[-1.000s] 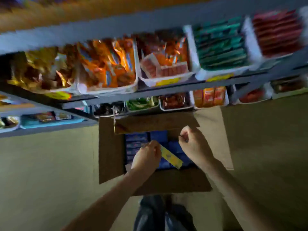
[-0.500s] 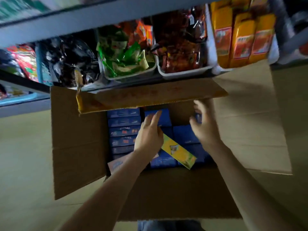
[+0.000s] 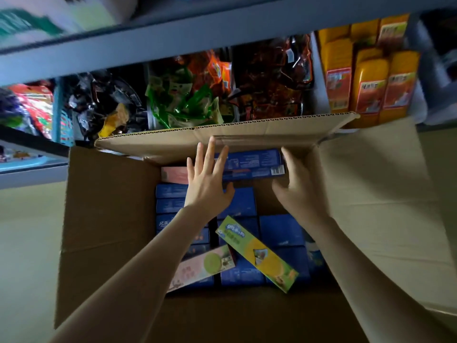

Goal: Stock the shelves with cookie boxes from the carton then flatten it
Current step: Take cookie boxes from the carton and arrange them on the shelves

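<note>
An open brown carton (image 3: 108,209) stands on the floor against the shelves, packed with blue cookie boxes (image 3: 241,203). One long blue cookie box (image 3: 252,164), barcode side up, lies at the carton's far end under the raised far flap (image 3: 222,137). My left hand (image 3: 206,184) lies spread over its left end with straight fingers and the thumb below its edge. My right hand (image 3: 298,188) cups its right end; the fingers are blurred. A green-yellow box (image 3: 257,252) and a pink box (image 3: 205,267) lie loose on top; another pink box (image 3: 174,175) sits at the far left.
The grey shelf (image 3: 173,43) just beyond the carton holds trays of black, green (image 3: 183,102) and red snack bags and yellow packs (image 3: 368,80). The carton's right flap (image 3: 376,194) lies spread over the floor. Bare floor (image 3: 27,243) shows on the left.
The camera came closer to the carton. Both hands reached further to the carton's far end and now bracket the long blue box, which has turned barcode side up.
</note>
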Demonstrator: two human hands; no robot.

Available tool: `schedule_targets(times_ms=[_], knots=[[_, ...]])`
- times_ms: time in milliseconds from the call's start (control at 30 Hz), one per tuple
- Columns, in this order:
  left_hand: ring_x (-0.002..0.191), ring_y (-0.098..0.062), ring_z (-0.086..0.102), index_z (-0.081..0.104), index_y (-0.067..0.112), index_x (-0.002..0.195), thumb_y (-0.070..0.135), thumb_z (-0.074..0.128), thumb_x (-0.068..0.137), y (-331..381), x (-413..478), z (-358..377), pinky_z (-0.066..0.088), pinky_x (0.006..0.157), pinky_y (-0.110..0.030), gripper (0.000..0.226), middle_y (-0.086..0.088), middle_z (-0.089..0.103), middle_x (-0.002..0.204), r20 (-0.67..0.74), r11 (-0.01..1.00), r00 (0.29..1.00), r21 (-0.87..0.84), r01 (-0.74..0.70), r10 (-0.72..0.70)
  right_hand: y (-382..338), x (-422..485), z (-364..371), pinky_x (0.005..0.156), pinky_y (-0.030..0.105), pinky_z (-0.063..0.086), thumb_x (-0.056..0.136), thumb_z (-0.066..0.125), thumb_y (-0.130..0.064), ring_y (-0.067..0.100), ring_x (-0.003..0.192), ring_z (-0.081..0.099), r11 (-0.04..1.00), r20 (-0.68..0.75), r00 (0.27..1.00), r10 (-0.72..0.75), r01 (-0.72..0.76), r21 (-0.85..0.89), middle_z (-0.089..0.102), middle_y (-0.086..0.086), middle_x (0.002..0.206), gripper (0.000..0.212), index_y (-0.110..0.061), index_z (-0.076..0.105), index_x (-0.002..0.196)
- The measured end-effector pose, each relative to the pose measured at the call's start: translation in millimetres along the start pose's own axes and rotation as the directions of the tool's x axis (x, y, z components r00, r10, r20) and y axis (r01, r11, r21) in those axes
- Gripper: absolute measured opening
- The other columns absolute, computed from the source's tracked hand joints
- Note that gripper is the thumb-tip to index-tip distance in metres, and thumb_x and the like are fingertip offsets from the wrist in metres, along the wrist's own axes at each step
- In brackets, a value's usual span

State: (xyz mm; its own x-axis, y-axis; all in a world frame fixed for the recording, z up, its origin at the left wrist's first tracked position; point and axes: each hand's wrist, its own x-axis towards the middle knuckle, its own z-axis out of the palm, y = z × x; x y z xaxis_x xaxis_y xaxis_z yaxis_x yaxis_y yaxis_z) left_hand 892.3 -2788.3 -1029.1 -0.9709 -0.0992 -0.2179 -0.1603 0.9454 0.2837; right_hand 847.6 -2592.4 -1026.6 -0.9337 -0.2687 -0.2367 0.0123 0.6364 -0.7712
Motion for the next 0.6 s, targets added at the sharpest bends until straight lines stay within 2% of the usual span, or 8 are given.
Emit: schedule_targets(times_ms=[100, 167, 367, 500, 600], knots=[[0.143, -0.036, -0.019, 0.009, 0.02, 0.152, 0.035, 0.062, 0.081, -17, 13, 11, -0.006, 0.112, -0.058, 0.089, -0.006, -0.016, 0.158, -0.025, 0.989, 0.999, 0.144, -0.032, 0.036, 21, 15, 26, 0.111, 0.026, 0.023, 0.092, 0.056, -0.014, 0.015, 0.14, 0.022, 0.985, 0.183, 0.98, 0.082, -0.052, -0.165, 0.029, 0.001, 0.151, 0.068, -0.019, 0.021, 0.15], [0.142, -0.04, -0.016, 0.01, 0.02, 0.152, 0.036, 0.065, 0.077, -28, 19, 20, -0.003, 0.11, -0.062, 0.094, -0.008, -0.016, 0.158, -0.047, 0.969, 0.996, 0.239, -0.057, 0.07, 34, 30, 42, 0.113, 0.035, 0.022, 0.092, 0.056, -0.02, 0.02, 0.141, 0.022, 0.945, 0.214, 0.974, 0.078, -0.004, -0.328, 0.026, 0.002, 0.154, 0.069, -0.018, 0.019, 0.15], [0.141, -0.042, 0.01, 0.032, 0.016, 0.146, 0.032, 0.073, 0.068, -55, 30, 45, 0.014, 0.105, -0.067, 0.089, -0.018, 0.015, 0.156, -0.198, 0.877, 0.963, 0.476, -0.067, 0.181, 55, 71, 80, 0.116, 0.042, 0.006, 0.088, 0.061, -0.026, 0.021, 0.144, 0.011, 0.763, 0.246, 0.968, -0.041, 0.19, -0.618, 0.017, 0.003, 0.156, 0.08, -0.018, 0.012, 0.151], [0.14, -0.041, 0.009, 0.04, 0.017, 0.142, 0.042, 0.071, 0.07, -65, 32, 53, 0.012, 0.106, -0.066, 0.083, -0.017, 0.016, 0.156, -0.246, 0.872, 0.945, 0.484, -0.075, 0.218, 57, 82, 95, 0.112, 0.044, 0.016, 0.082, 0.068, -0.026, 0.027, 0.132, 0.028, 0.591, 0.172, 0.976, -0.132, 0.217, -0.777, 0.031, 0.006, 0.141, 0.081, -0.015, 0.02, 0.146], [0.142, -0.041, 0.001, 0.036, 0.018, 0.144, 0.049, 0.059, 0.079, -73, 31, 55, 0.001, 0.108, -0.062, 0.075, -0.016, 0.008, 0.158, -0.236, 0.878, 0.953, 0.476, -0.056, 0.189, 57, 86, 97, 0.108, 0.042, 0.025, 0.08, 0.07, -0.026, 0.027, 0.124, 0.035, 0.565, 0.14, 0.97, -0.197, 0.229, -0.792, 0.038, 0.007, 0.133, 0.07, -0.015, 0.032, 0.137]])
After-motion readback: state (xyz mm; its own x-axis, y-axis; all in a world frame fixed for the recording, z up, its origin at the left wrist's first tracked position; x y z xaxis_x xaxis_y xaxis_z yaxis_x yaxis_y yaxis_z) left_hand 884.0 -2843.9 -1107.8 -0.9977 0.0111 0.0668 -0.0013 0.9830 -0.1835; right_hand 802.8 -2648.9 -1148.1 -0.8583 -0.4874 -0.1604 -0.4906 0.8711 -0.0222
